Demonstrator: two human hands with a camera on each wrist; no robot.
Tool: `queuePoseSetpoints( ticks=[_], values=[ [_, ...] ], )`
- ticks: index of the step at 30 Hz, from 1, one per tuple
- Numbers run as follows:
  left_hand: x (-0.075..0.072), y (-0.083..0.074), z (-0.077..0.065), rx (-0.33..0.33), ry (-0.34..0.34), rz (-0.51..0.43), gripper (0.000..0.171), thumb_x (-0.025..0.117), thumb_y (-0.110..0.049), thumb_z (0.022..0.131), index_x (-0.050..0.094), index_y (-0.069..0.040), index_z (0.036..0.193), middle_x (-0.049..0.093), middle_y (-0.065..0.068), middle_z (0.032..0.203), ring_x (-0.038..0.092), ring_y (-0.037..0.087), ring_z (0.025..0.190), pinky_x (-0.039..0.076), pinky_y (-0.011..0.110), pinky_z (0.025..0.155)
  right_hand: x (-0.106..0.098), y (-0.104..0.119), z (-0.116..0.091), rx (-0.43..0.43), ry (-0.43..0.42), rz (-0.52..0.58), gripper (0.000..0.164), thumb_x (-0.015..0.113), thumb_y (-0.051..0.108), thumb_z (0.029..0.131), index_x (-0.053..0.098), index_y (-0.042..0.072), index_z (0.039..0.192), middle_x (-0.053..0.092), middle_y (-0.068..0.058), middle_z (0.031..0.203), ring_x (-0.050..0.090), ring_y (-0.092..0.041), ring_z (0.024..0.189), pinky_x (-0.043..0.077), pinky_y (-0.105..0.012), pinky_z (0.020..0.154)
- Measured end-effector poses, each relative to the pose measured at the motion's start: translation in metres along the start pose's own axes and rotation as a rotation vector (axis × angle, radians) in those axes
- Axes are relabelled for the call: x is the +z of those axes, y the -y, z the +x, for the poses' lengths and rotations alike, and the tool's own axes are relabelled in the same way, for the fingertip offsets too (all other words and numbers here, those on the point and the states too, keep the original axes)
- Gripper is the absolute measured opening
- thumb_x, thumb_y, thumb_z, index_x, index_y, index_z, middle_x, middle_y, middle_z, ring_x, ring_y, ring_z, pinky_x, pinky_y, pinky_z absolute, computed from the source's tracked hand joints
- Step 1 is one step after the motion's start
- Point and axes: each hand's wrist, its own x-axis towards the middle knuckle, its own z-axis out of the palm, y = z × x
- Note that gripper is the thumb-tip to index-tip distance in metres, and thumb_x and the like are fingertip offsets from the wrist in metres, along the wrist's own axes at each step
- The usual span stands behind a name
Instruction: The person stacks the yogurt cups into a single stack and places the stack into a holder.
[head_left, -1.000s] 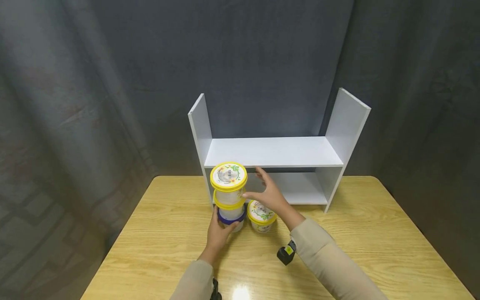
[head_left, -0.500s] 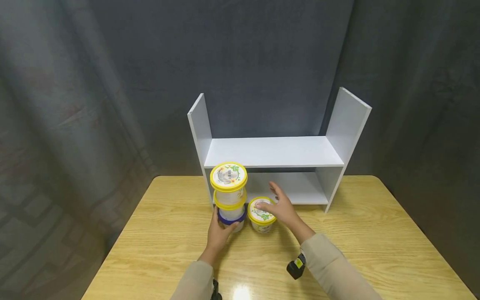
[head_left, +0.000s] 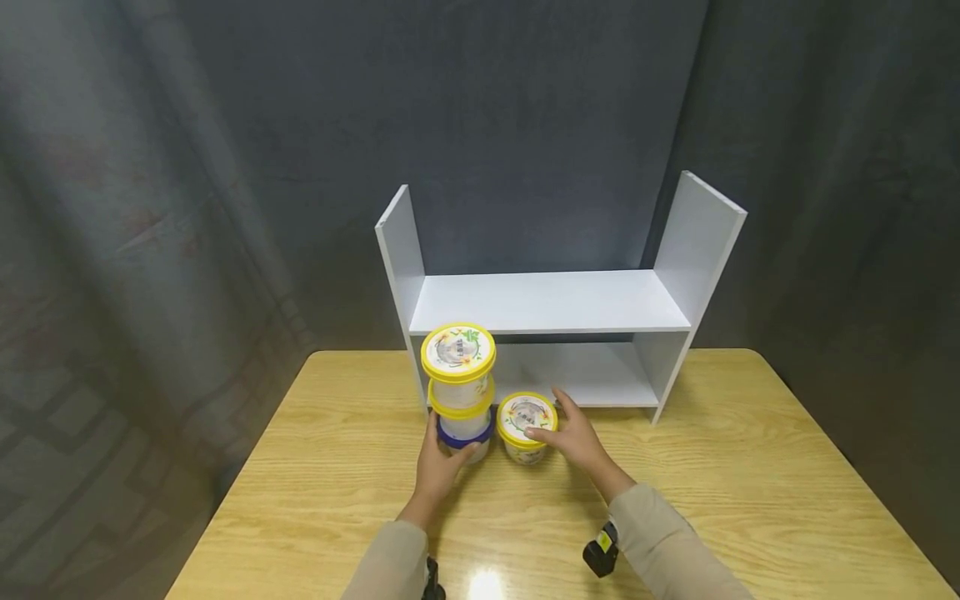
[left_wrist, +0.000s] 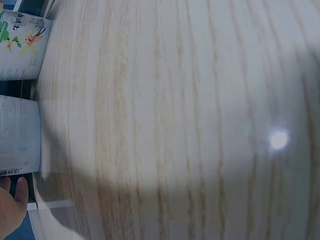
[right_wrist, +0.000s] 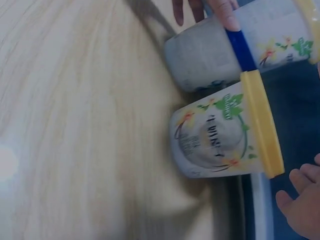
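Observation:
A stack of three ice cream tubs stands at the shelf's left front in the head view: a blue-lidded tub (head_left: 472,452) at the bottom, a middle yellow-lidded tub (head_left: 463,423) and a top tub (head_left: 458,352). My left hand (head_left: 435,471) holds the bottom tub, thumb at its blue lid. Right of the stack, a single yellow-lidded tub (head_left: 527,421) rests upright on the table. My right hand (head_left: 581,442) is at its right side, fingers spread. In the right wrist view a gap shows between this hand (right_wrist: 304,202) and the tub's yellow lid (right_wrist: 262,125).
A white two-tier shelf (head_left: 551,302) with raised side panels stands behind the tubs. The wooden table (head_left: 315,475) extends to both sides. Dark grey curtains (head_left: 525,125) hang behind and along the sides.
My right hand has moved from beside the top of the stack, right and down to the single tub. That tub's lid has turned slightly. My left hand stays on the stack.

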Motion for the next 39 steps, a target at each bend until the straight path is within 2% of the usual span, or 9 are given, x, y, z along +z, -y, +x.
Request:
queuePoseSetpoints(
  ticks=[7,16,29,39],
  values=[
    [0.0,0.001,0.0,0.002,0.001,-0.002,0.092,0.073,-0.032,0.067,0.016,-0.016,0.138,0.031,0.012,0.135,0.028,0.03,0.122,0.017,0.047,0.101,0.003,-0.01,0.001,0.043,-0.005,-0.039,0.092,0.074,0.03,0.066,0.021,0.002,0.135,0.024,-0.025,0.134,0.02,-0.042,0.121,0.02,-0.059,0.094],
    [0.0,0.001,0.0,0.013,-0.007,-0.001,0.093,0.073,-0.03,0.066,0.016,-0.014,0.138,0.031,0.014,0.134,0.029,0.031,0.121,0.018,0.046,0.101,0.008,-0.025,0.002,0.021,0.024,0.025,0.091,0.076,0.026,0.063,0.023,0.005,0.135,0.022,-0.019,0.137,0.016,-0.037,0.125,0.012,-0.054,0.099],
    [-0.001,-0.002,0.0,0.018,-0.005,0.01,0.093,0.072,-0.031,0.067,0.015,-0.014,0.138,0.031,0.014,0.134,0.03,0.031,0.12,0.02,0.046,0.101,0.012,-0.028,0.001,-0.038,0.027,0.053,0.088,0.076,0.016,0.064,0.025,0.005,0.135,0.019,-0.019,0.138,0.014,-0.038,0.125,0.011,-0.055,0.099],
    [-0.001,-0.001,0.0,0.007,-0.002,0.02,0.093,0.072,-0.032,0.067,0.016,-0.016,0.138,0.033,0.013,0.133,0.032,0.031,0.119,0.02,0.047,0.1,0.015,-0.033,0.003,-0.043,-0.011,-0.018,0.087,0.077,0.019,0.062,0.029,0.006,0.134,0.021,-0.017,0.139,0.016,-0.036,0.125,0.013,-0.054,0.099]
  ],
)
